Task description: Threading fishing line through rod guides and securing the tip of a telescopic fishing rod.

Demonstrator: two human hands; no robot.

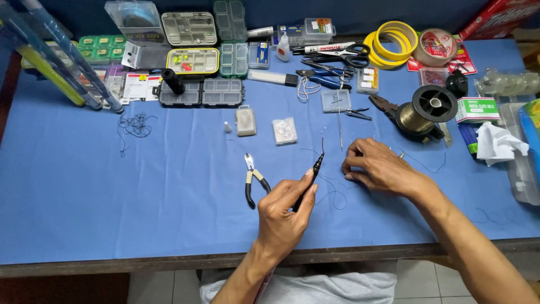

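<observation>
In the head view, the left hand [287,211] holds a slim black pen-shaped tool [309,180] in a closed grip, tip tilted up and far, above the blue-covered bench [140,197]. The right hand [378,167] rests on the bench just to the right, fingers curled over a thin dark line [332,197]; whether it pinches the line I cannot tell. Small black-handled pliers [253,183] lie left of the tool.

A small white and green cardboard box [477,110] sits near the worktop's [112,191] right edge; red printed packets [458,56] lie at its far right corner
</observation>
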